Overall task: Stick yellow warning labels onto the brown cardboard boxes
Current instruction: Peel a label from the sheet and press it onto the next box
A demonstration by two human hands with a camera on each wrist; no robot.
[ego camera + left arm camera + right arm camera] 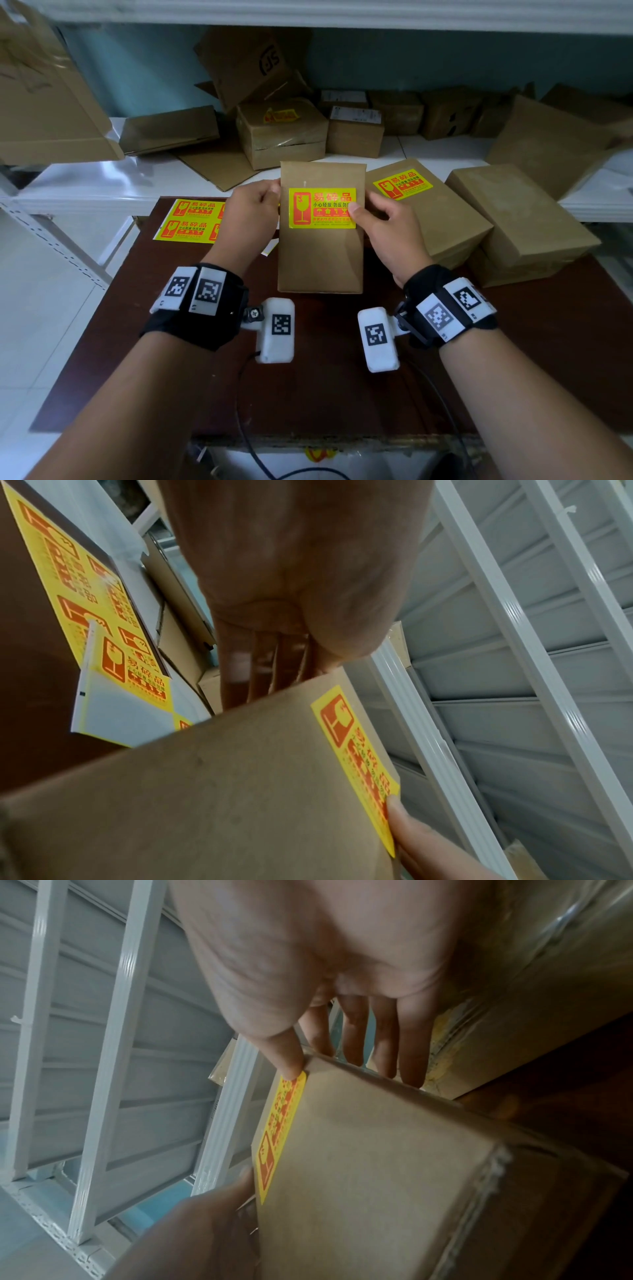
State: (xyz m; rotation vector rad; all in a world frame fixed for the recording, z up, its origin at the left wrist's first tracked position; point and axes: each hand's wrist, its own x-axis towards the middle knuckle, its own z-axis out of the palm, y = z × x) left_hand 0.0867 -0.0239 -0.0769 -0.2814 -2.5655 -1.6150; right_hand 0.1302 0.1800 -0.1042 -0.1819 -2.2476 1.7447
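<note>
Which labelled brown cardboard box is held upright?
The brown cardboard box between both hands stands upright, its yellow warning label facing the camera; the other labelled boxes lie flat.

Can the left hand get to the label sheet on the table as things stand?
Probably not yet: the left hand grips the held box's left edge while the right hand presses the label. The label sheet lies just beside it, uncovered, so once freed the way looks open.

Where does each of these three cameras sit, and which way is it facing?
Head: worn on the head, looking forward and down at the held box; both forearms, left hand and right hand show.
Left wrist: looks along the left palm at the box and label sheet.
Right wrist: looks along the right palm at the box.
All share the yellow label.
</note>
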